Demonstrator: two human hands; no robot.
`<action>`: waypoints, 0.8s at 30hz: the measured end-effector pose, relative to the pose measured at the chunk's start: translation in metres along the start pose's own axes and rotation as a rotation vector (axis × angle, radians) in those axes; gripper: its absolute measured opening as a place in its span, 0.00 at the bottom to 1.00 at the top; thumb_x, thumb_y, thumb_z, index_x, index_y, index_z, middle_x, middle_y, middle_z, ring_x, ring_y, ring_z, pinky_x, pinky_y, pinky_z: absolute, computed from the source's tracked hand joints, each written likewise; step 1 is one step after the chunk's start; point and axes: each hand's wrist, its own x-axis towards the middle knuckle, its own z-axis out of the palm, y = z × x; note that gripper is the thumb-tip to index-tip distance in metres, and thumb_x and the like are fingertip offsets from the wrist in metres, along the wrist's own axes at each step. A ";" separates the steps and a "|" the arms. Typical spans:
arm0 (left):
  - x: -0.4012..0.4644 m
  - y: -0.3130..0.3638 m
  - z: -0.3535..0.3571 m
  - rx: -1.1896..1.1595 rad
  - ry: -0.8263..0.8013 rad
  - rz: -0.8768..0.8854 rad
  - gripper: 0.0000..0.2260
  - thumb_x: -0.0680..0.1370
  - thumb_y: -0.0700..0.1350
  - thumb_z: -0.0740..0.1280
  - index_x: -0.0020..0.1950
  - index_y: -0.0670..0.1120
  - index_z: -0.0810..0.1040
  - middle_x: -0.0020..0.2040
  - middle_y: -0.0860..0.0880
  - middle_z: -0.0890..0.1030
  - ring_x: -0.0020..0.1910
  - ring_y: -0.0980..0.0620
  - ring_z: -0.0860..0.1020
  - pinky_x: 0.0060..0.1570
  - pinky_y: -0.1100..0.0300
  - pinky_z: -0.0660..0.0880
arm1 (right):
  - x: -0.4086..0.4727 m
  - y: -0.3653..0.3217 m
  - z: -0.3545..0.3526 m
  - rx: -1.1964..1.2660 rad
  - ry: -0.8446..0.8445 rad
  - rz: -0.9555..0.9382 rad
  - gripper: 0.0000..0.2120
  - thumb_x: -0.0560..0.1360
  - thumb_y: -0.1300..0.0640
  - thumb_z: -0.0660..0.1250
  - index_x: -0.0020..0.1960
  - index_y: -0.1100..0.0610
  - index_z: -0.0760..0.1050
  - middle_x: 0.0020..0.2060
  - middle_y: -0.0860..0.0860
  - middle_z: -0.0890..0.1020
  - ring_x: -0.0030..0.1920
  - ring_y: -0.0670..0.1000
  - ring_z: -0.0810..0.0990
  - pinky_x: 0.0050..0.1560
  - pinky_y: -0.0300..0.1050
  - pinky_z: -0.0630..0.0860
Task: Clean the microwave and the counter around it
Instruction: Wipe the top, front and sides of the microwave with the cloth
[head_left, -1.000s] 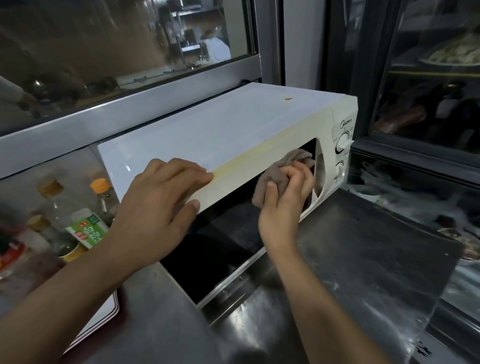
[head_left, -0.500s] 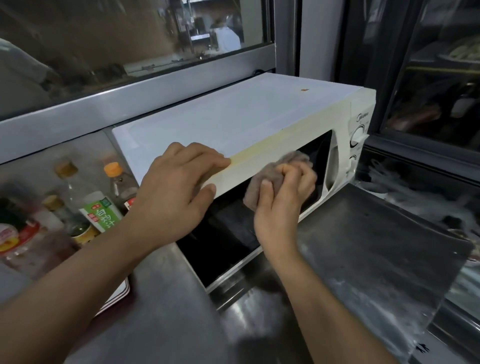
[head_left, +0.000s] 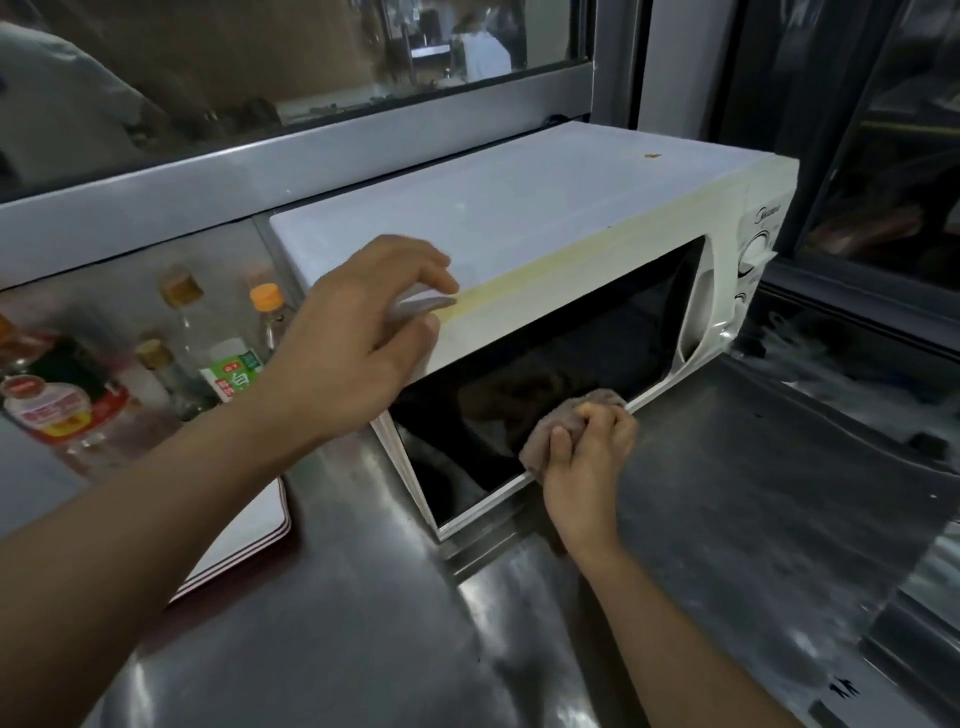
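Wiping microwave (head_left: 519, 218) on steel table (head_left: 727, 493): door's long axis runs left-right. Left hand (head_left: 358, 338) braces top front edge, fingers loose, empty. Right hand (head_left: 587, 462), nearer, clenches cloth (head_left: 550, 436) at door's lower edge.

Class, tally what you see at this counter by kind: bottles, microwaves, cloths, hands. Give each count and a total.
Bottles: 5, including the orange-capped bottle and the green-labelled bottle
Microwave: 1
Cloth: 1
Hands: 2, left hand, right hand
Total: 9
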 end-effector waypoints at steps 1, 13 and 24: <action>-0.008 -0.003 -0.004 0.010 0.011 -0.015 0.12 0.73 0.41 0.62 0.55 0.43 0.78 0.59 0.48 0.76 0.61 0.53 0.72 0.61 0.65 0.65 | 0.004 -0.014 -0.004 0.022 0.010 -0.025 0.09 0.73 0.69 0.63 0.52 0.64 0.68 0.60 0.59 0.64 0.62 0.58 0.65 0.65 0.41 0.63; -0.055 -0.021 -0.002 0.059 -0.015 -0.019 0.26 0.70 0.39 0.64 0.69 0.48 0.70 0.69 0.51 0.71 0.68 0.48 0.67 0.68 0.61 0.57 | -0.028 -0.011 0.025 0.053 0.092 -0.096 0.10 0.75 0.65 0.64 0.54 0.66 0.70 0.63 0.62 0.65 0.62 0.58 0.64 0.64 0.38 0.61; -0.063 -0.028 -0.018 0.001 -0.131 -0.010 0.28 0.73 0.34 0.62 0.73 0.48 0.64 0.73 0.55 0.64 0.74 0.57 0.60 0.72 0.65 0.56 | -0.008 -0.096 0.008 0.157 0.168 -0.224 0.08 0.71 0.64 0.66 0.49 0.61 0.69 0.57 0.58 0.66 0.59 0.54 0.64 0.61 0.40 0.63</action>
